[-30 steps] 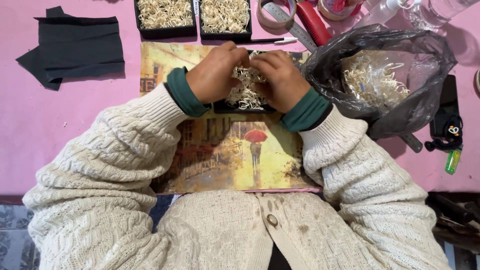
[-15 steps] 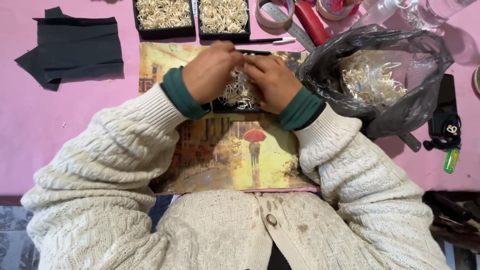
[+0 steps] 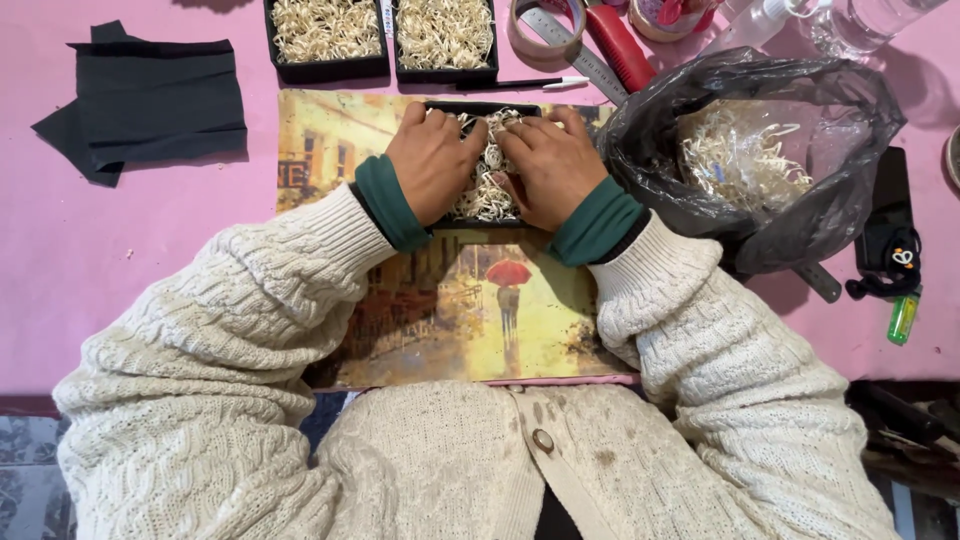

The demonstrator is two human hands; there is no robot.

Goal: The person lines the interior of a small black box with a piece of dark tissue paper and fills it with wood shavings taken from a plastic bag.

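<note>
A small black box (image 3: 480, 107) filled with pale shredded straw (image 3: 487, 185) lies on a painted picture board (image 3: 330, 140). My left hand (image 3: 432, 165) and my right hand (image 3: 548, 168) rest palm-down on the straw, one on each side, fingers spread and pressing it into the box. Much of the box is hidden under both hands. Knitted cream sleeves with green cuffs cover my arms.
Two more black boxes of straw (image 3: 325, 30) (image 3: 445, 35) stand at the back. A dark plastic bag (image 3: 800, 120) of straw sits right. Black cloth (image 3: 150, 100) lies left. Tape roll (image 3: 545, 25), red tool (image 3: 622, 50), pen (image 3: 530, 83), phone (image 3: 888, 230), green lighter (image 3: 902, 318) lie around.
Both hands have lowered and flattened from bunching the straw between the fingertips to pressing it down into the box.
</note>
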